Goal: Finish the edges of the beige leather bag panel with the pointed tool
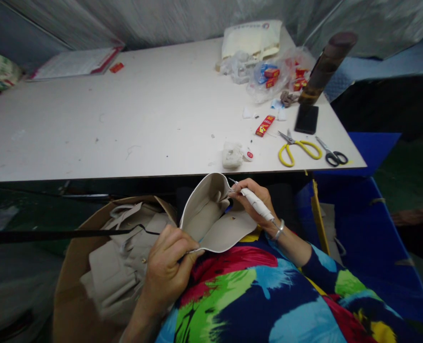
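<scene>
Above my lap a beige bag (229,231) is held with its mouth spread toward me, so the inside shows. My left hand (170,267) pinches the bag's near left rim between thumb and fingers. At the opposite edge, my right hand (254,197) grips the rim with its fingertips. A thin tool with a white wrapped handle (257,205) lies in the same hand, its narrow metal tip pointing up past the fingers. The exact contact of the tip with the rim is too small to tell.
A cardboard box (66,281) of beige bags (116,267) stands at left, a blue bin (368,228) at right. On the white table (143,119) lie yellow-handled scissors (297,147), black scissors (332,152), a phone (306,119), a red box (265,126) and a tall bottle (324,71).
</scene>
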The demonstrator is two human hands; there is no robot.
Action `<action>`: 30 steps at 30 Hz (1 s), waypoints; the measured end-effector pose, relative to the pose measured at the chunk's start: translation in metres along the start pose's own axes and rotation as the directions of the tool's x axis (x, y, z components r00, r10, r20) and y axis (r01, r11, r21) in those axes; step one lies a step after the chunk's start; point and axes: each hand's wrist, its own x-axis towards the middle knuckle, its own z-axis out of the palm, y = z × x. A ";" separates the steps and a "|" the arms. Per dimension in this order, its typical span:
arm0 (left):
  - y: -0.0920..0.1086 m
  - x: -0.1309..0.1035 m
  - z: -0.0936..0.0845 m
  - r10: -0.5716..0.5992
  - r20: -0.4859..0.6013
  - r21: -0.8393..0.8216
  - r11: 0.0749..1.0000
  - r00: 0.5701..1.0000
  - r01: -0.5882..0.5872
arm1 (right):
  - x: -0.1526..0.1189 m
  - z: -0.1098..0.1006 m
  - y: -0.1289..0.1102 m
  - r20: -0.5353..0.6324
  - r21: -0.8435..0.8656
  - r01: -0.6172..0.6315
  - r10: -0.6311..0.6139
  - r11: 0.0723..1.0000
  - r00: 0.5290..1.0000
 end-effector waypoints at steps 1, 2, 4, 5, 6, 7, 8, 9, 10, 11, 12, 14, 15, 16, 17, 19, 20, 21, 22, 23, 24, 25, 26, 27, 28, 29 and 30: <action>0.000 0.000 0.000 -0.001 -0.002 0.000 1.000 1.000 0.001 | 0.000 0.000 0.000 -0.002 -0.010 -0.001 0.001 1.000 1.000; -0.001 0.000 0.000 -0.003 -0.003 0.001 1.000 1.000 0.003 | 0.000 0.000 -0.001 -0.004 -0.020 -0.003 0.003 1.000 1.000; -0.002 -0.001 0.000 -0.007 -0.004 0.004 1.000 1.000 0.007 | 0.000 -0.001 -0.002 -0.007 -0.041 -0.012 0.012 0.999 1.000; -0.002 -0.001 0.000 -0.010 -0.006 0.003 1.000 1.000 0.010 | 0.001 -0.001 -0.002 -0.010 -0.052 -0.018 0.017 0.999 1.000; -0.002 -0.001 0.000 -0.013 -0.009 0.002 1.000 1.000 0.013 | 0.001 -0.002 -0.002 -0.015 -0.062 -0.022 0.021 0.998 1.000; -0.003 -0.001 0.000 -0.017 -0.012 0.000 1.000 1.000 0.017 | 0.001 -0.002 -0.003 -0.020 -0.075 -0.026 0.024 0.997 1.000; -0.003 0.000 -0.001 -0.021 -0.016 0.000 1.000 1.000 0.021 | 0.001 -0.002 -0.003 -0.026 -0.090 -0.029 0.027 0.995 0.999; -0.003 0.000 -0.001 -0.022 -0.020 -0.001 1.000 1.000 0.022 | 0.001 -0.003 -0.003 -0.032 -0.109 -0.032 0.028 0.994 0.999; -0.003 0.000 -0.001 -0.023 -0.023 -0.002 1.000 0.999 0.023 | 0.001 -0.003 -0.004 -0.037 -0.129 -0.031 0.026 0.991 0.999; -0.002 0.001 -0.001 -0.023 -0.025 -0.002 1.000 0.999 0.023 | 0.002 -0.004 -0.004 -0.041 -0.152 -0.026 0.020 0.988 0.999; -0.002 0.001 -0.001 -0.023 -0.025 -0.003 1.000 0.999 0.023 | 0.002 -0.004 -0.005 -0.043 -0.174 -0.019 0.011 0.985 0.999; -0.002 0.001 -0.001 -0.026 -0.023 -0.006 1.000 0.999 0.026 | 0.003 -0.005 -0.005 -0.049 -0.204 -0.003 -0.007 0.979 0.999; -0.001 0.001 -0.001 -0.029 -0.021 -0.006 1.000 0.999 0.029 | 0.003 -0.005 -0.005 -0.051 -0.213 0.000 -0.011 0.977 0.999; -0.001 0.001 -0.001 -0.031 -0.020 -0.006 1.000 0.999 0.031 | 0.003 -0.005 -0.004 -0.054 -0.221 -0.001 -0.011 0.975 0.998; -0.001 0.001 -0.001 -0.031 -0.020 -0.008 1.000 0.999 0.031 | 0.003 -0.005 -0.003 -0.055 -0.228 -0.004 -0.009 0.974 0.998; -0.001 0.000 0.000 -0.029 -0.023 -0.012 1.000 0.999 0.029 | 0.003 -0.006 -0.001 -0.069 -0.248 0.002 -0.020 0.969 0.997; -0.002 0.000 0.000 -0.029 -0.024 -0.014 1.000 0.999 0.029 | 0.002 -0.006 -0.001 -0.087 -0.259 0.019 -0.043 0.966 0.995; -0.002 -0.001 0.000 -0.028 -0.027 -0.015 1.000 0.999 0.028 | 0.001 -0.007 -0.002 -0.108 -0.271 0.046 -0.077 0.962 0.991; -0.002 -0.001 0.000 -0.029 -0.030 -0.014 0.999 0.999 0.028 | 0.000 -0.007 -0.005 -0.127 -0.281 0.077 -0.117 0.957 0.985; -0.003 -0.001 0.001 -0.030 -0.033 -0.012 0.999 0.999 0.030 | -0.001 -0.008 -0.009 -0.138 -0.284 0.112 -0.156 0.952 0.978; -0.003 -0.001 0.000 -0.032 -0.036 -0.010 0.999 0.999 0.032 | -0.002 -0.007 -0.016 -0.132 -0.274 0.143 -0.185 0.951 0.974; -0.004 -0.001 0.000 -0.035 -0.037 -0.006 0.999 0.999 0.035 | -0.003 -0.006 -0.024 -0.098 -0.246 0.162 -0.191 0.956 0.977; -0.004 -0.001 0.000 -0.039 -0.039 -0.002 0.999 0.998 0.039 | -0.004 -0.004 -0.033 -0.040 -0.198 0.164 -0.175 0.966 0.984; -0.005 0.000 -0.001 -0.045 -0.042 0.004 0.999 0.998 0.045 | -0.005 -0.001 -0.043 0.041 -0.130 0.142 -0.137 0.981 0.990; -0.005 0.001 -0.001 -0.051 -0.044 0.012 0.999 0.998 0.052 | -0.006 0.003 -0.053 0.138 -0.057 0.094 -0.086 0.994 0.987; -0.005 0.003 -0.002 -0.056 -0.049 0.020 0.998 0.997 0.057 | -0.007 0.007 -0.062 0.232 0.008 0.038 -0.039 0.999 0.972; -0.005 0.004 -0.002 -0.062 -0.056 0.031 0.997 0.996 0.064 | -0.008 0.012 -0.070 0.310 0.057 -0.012 -0.006 0.998 0.951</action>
